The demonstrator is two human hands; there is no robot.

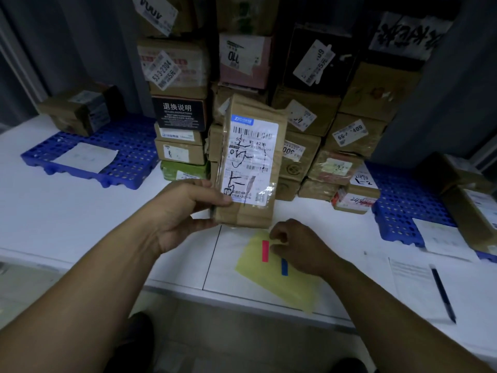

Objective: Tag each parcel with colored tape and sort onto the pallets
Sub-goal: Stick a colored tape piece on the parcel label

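Note:
My left hand grips a tall brown cardboard parcel by its lower left edge and holds it upright above the white table, its white shipping label facing me. Just below it my right hand rests with curled fingers on a yellow sheet. The fingertips are at the top of a red tape strip stuck on that sheet; whether they pinch it I cannot tell. A blue tape strip lies beside the hand, partly hidden under it.
A stack of labelled parcels fills the back middle. A blue pallet at the left carries one box and a paper. Another blue pallet at the right holds boxes. A pen lies on papers at the right.

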